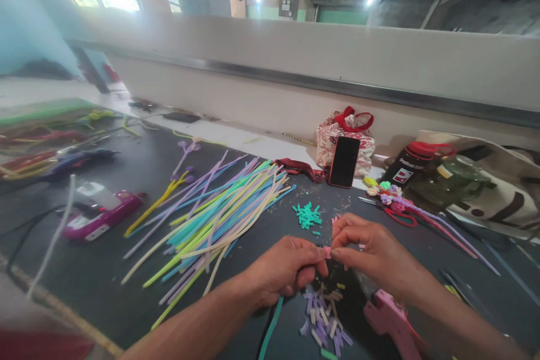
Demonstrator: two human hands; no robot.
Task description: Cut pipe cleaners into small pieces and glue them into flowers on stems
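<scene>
My left hand (291, 264) and my right hand (358, 242) meet above the dark tabletop. Their fingertips pinch a small pink fuzzy piece (327, 252) between them. A teal fuzzy stem (271, 327) runs down from beneath my left hand; whether the fingers hold it is hidden. Just beyond the hands lies a pile of short teal pieces (307, 216). Nearer to me are short purple and cream pieces (323, 315). Below my right forearm rests a pink tool (394, 320), partly covered by the arm. A few more pink bits show by my right fingers.
Long pastel pipe cleaners (219, 225) spread across the left-centre. A purple device (103, 216) with a cable lies farther left. Behind stand a phone (343, 162), a patterned bag (327, 132) and a black bottle (407, 166). Finished-looking fuzzy flowers (390, 197) lie at right.
</scene>
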